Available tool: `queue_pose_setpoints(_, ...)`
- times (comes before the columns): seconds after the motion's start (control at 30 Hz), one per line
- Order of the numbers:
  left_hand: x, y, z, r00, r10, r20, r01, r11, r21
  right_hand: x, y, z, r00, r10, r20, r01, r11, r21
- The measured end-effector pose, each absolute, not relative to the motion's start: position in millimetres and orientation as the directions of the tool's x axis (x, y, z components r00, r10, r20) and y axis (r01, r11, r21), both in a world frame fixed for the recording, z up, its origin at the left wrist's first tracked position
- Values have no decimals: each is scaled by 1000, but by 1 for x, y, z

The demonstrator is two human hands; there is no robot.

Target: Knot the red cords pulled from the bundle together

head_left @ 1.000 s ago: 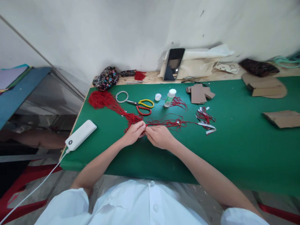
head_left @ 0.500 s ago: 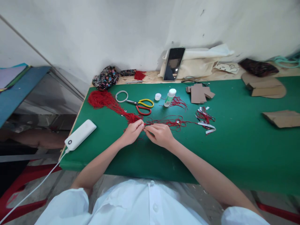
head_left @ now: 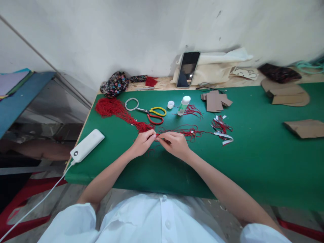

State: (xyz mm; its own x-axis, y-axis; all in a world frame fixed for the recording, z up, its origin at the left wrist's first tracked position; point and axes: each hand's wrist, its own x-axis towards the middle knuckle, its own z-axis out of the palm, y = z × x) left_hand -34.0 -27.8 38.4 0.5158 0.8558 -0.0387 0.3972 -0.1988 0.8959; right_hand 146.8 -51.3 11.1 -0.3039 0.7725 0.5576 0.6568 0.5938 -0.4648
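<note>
One left hand [head_left: 143,143] and one right hand [head_left: 176,144] pinch red cords [head_left: 143,127] — one pair of scissors [head_left: 147,111] nearby.

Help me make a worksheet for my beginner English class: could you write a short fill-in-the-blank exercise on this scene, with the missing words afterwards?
1. The cords pinched by the left hand and right hand are ____ in color.
2. The scissors have one red handle and one ____ handle.
3. From the person's viewpoint, the small white cap is to the ____ of the upright bottle.
4. The tabletop under both hands is ____ in color.

Missing words: red; yellow; left; green.
</note>
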Motion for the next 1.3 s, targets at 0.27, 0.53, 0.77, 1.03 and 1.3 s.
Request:
queue_pose_setpoints(0.27,-34,-28,36,503,864,-7,357,-200,912,149,-50,16,-285,791,542,587,591,-554)
queue_pose_setpoints(0.53,-34,-29,32,495,866,-62,254,-76,964,154,-48,16,-443,653,615,668,698,-260)
queue_pose_setpoints(0.77,-33,-30,32,534,845,-29,343,-185,921,156,-48,20,-499,571,652,700,709,-84)
queue_pose_setpoints(1.03,-35,-27,36,567,824,-18,364,-231,902,156,-47,18,-467,569,676,696,708,-116)
queue_pose_setpoints(1.3,-38,-25,30,619,785,-28,123,-62,990,151,-49,21,-357,764,537,528,639,-559)
